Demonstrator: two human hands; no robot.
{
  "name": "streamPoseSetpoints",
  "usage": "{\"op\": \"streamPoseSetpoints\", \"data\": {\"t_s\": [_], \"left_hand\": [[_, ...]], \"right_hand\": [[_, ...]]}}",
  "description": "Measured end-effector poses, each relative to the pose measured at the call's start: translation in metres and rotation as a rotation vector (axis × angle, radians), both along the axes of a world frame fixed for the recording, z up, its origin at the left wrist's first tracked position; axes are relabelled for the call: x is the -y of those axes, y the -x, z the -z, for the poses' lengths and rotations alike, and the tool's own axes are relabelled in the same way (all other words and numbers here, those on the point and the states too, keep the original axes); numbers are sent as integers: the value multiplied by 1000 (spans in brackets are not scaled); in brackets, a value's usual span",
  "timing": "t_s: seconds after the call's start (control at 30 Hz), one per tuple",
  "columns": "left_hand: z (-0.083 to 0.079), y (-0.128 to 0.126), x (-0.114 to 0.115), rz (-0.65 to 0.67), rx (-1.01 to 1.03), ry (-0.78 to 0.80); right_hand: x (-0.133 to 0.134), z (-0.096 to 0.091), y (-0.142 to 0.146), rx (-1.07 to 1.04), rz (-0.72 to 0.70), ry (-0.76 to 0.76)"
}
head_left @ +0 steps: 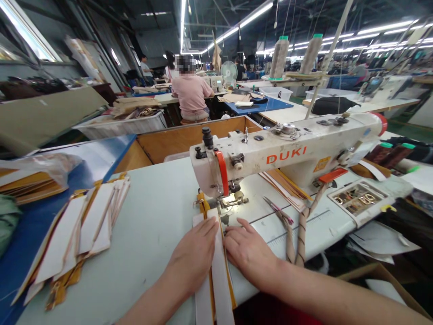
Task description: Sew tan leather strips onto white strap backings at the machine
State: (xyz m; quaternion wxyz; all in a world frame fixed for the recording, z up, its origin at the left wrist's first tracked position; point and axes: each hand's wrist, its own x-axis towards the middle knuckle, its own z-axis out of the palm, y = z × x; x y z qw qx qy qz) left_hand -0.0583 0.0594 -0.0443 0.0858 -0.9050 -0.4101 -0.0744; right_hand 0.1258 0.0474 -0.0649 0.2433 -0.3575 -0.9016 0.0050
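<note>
A long strip with a white face and mustard edges (221, 284) lies lengthwise on the sewing table, its far end beside the presser foot (233, 198) of the sewing machine (257, 149). A mustard zipper end (203, 205) with a metal pull sticks out beyond it. My left hand (198, 253) rests flat on the strip, fingers stretched forward. At the strip's right edge, my right hand (248, 253) has its fingers bent around the border, the index finger lifted apart. What lies under its fingertips is partly hidden.
A pile of similar white-and-mustard pieces (81, 225) lies left. Scissors (279, 210) and more strips (284, 187) lie right of the needle, near a wrapped lever (309, 210) and a tray of metal parts (358, 198). Ahead, a person in pink (191, 95) sits.
</note>
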Motion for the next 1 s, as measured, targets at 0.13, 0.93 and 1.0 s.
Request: {"op": "streamPoseSetpoints", "data": {"t_s": [0.13,0.93,1.0], "left_hand": [[1,-5,4,-41,40,-26],[17,-20,-20,38,99,-108],[17,-20,-21,28,116,-98]], "right_hand": [[-8,1,1,-12,-64,-88],[-46,-1,-22,77,-293,-162],[-47,0,-21,54,-282,-164]]}}
